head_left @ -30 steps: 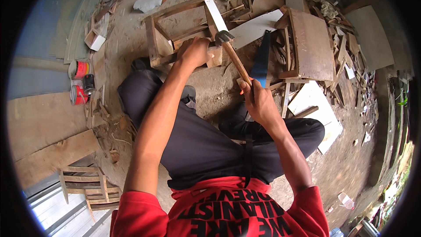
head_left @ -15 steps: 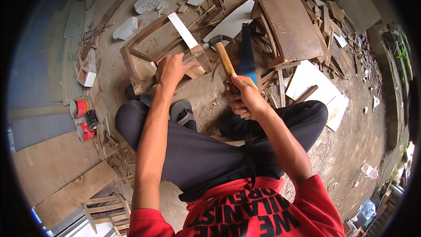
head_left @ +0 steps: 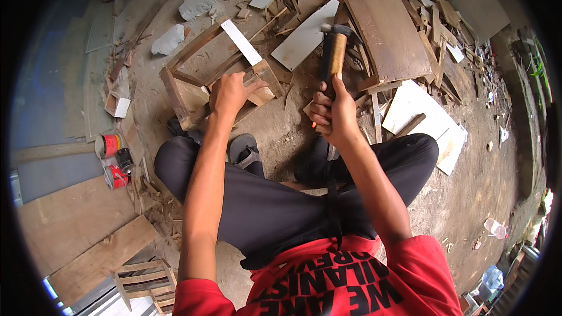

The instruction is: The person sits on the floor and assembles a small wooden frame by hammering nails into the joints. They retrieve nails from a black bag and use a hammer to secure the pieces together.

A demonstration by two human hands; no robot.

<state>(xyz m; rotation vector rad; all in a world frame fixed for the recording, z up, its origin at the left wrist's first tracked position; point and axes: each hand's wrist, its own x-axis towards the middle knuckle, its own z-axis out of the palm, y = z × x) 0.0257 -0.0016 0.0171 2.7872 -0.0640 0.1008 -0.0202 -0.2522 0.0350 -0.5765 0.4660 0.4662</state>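
The right hand [head_left: 335, 111] is clamping the handle of a claw hammer [head_left: 336, 55], holding its head up and clear of the wooden frame [head_left: 170, 93]. The left hand [head_left: 231, 96] is resting on the near rail, its grip I can't tell. The frame is sitting on the floor [head_left: 266, 134] beyond the knees: sides seemingly joined, white strip [head_left: 241, 41] lining the right side, middle still gaping uncovered.

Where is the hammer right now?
In the head view, the hammer is right of centre, gripped in the right hand, just left of the brown wooden panel.
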